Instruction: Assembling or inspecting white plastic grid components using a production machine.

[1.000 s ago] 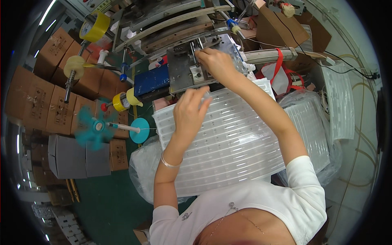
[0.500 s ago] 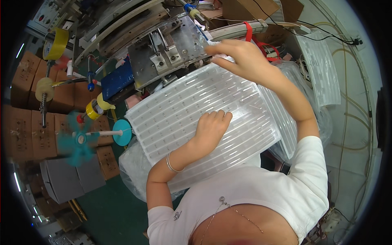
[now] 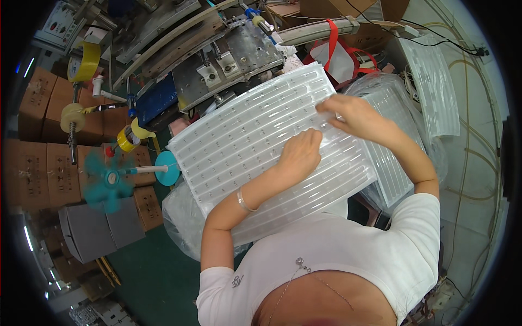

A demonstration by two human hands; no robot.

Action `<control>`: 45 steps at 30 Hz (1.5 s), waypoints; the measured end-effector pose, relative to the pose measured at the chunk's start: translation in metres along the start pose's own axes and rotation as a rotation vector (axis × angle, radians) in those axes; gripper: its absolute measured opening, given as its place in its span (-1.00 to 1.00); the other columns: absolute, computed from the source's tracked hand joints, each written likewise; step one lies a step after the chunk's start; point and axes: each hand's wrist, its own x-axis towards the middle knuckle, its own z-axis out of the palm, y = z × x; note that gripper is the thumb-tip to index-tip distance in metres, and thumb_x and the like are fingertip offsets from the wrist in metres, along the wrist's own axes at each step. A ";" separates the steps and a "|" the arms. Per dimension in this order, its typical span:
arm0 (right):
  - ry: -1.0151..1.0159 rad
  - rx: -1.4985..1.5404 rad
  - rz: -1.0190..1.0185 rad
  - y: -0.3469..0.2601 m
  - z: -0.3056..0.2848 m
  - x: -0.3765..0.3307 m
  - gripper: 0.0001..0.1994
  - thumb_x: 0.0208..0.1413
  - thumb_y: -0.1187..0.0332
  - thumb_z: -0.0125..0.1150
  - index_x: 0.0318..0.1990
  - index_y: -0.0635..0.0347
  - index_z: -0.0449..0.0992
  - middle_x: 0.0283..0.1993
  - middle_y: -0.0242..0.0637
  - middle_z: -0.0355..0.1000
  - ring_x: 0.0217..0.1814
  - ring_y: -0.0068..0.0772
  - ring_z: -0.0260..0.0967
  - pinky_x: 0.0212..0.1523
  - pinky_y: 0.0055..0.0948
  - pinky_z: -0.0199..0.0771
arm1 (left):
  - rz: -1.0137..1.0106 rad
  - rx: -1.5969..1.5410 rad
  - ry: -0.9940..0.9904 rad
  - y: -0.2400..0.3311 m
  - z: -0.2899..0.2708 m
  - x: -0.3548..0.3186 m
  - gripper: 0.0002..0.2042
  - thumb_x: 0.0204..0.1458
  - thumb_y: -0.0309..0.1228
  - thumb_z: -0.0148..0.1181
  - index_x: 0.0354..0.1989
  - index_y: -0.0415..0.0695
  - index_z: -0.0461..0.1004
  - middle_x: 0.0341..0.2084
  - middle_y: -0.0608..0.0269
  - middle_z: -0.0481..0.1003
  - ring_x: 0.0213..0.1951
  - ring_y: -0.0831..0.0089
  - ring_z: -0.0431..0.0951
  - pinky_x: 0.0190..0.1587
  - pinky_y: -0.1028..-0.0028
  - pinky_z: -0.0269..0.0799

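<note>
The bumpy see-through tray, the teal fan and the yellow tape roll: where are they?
Clear plastic tray (image 3: 239, 141), head view, its ribbed top surface.
Teal fan (image 3: 109, 179), head view, its hub.
Yellow tape roll (image 3: 129, 138), head view, its side.

The left hand (image 3: 300, 154) is laid flat, palm down, fingers loosely curled, forearm bent inward with a bracelet (image 3: 243, 200) at the wrist. The right hand (image 3: 354, 116) is extended forward, fingers pinched together.
</note>
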 end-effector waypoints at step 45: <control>0.886 -0.108 -0.139 -0.030 0.041 0.248 -0.73 -0.04 0.28 0.20 -0.13 0.03 0.48 -0.14 -0.30 0.45 -0.18 -0.21 0.41 -0.25 -0.31 0.47 | -0.412 0.142 0.768 -0.078 -0.159 -0.040 -0.78 -0.05 -0.38 0.24 -0.21 -0.14 0.49 -0.41 0.23 0.42 -0.42 0.41 0.38 -0.21 0.40 0.22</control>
